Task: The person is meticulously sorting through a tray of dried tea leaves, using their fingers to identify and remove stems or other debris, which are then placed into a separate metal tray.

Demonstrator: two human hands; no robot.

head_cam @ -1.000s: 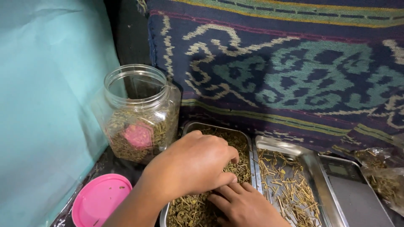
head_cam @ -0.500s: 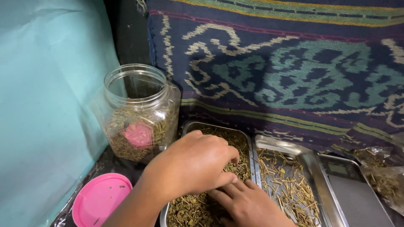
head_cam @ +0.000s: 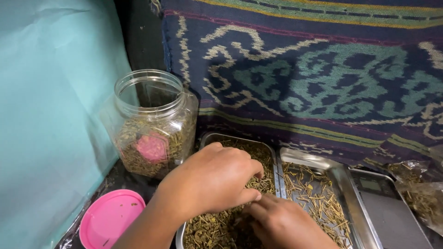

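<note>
My left hand (head_cam: 208, 181) rests knuckles-up in a steel tray (head_cam: 217, 138) filled with dried green-brown herb bits, its fingers curled down into the pile. My right hand (head_cam: 281, 221) is just below and to the right, fingers bent and touching the left hand's fingertips over the same tray. Whether either hand holds any herb is hidden by the fingers. A second steel tray (head_cam: 309, 160) to the right holds scattered pale stem pieces.
An open clear plastic jar (head_cam: 150, 122), part full of the dried herb, stands at the left. Its pink lid (head_cam: 110, 219) lies in front. A digital scale (head_cam: 385, 207) and a clear bag (head_cam: 422, 191) of herb sit at the right. Patterned cloth hangs behind.
My right hand has lifted and curled its fingers, moving slightly right toward the tray divider. My left hand has barely shifted.
</note>
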